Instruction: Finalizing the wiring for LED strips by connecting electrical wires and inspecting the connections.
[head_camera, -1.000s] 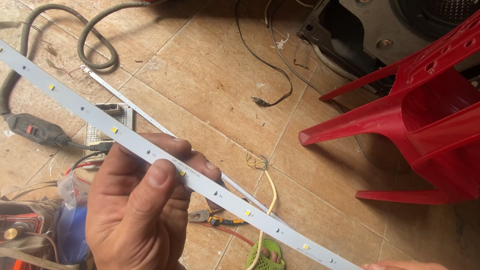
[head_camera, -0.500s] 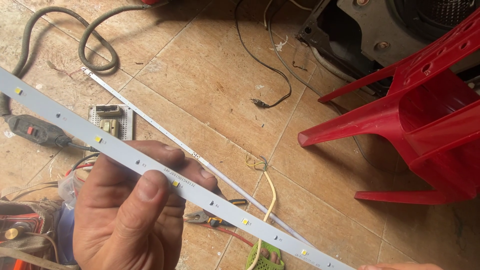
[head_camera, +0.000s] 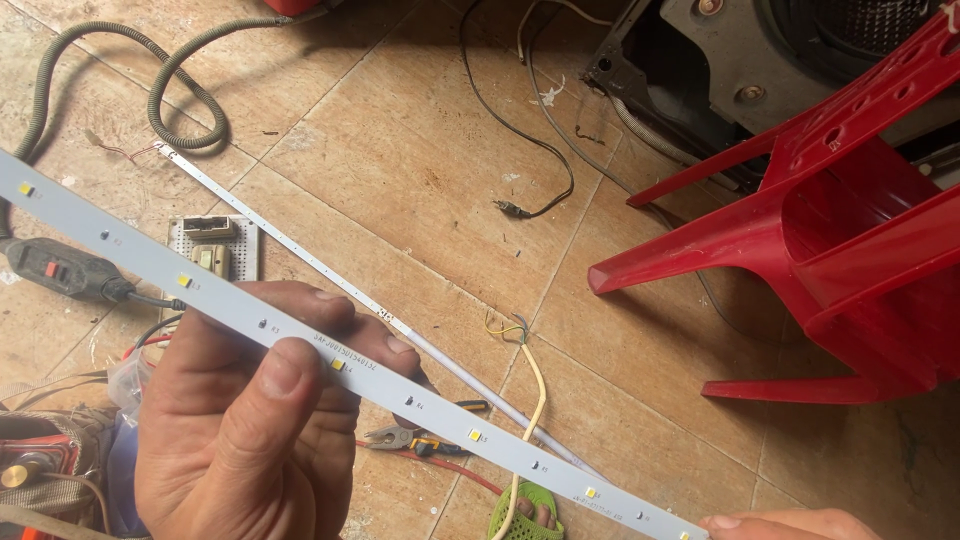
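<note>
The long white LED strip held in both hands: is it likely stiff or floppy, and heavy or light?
The LED strip looks fairly stiff: it runs straight between the left hand and the right hand, with its far end unsupported and not drooping. It is probably light, since a thumb-and-finger pinch carries it. Being long and thin, it would likely flex or twist if pushed sideways.

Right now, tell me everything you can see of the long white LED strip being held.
The LED strip is a long, thin, flat white bar, seemingly rigid, with small yellow LED chips and tiny dark components spaced along it, plus fine printing. It runs diagonally from the left edge down to the bottom right, held above the tiled floor. The left hand grips it near the middle, thumb on top and fingers behind. The right hand, mostly out of frame, touches its lower end. A second, narrower strip lies on the floor behind it.
</note>
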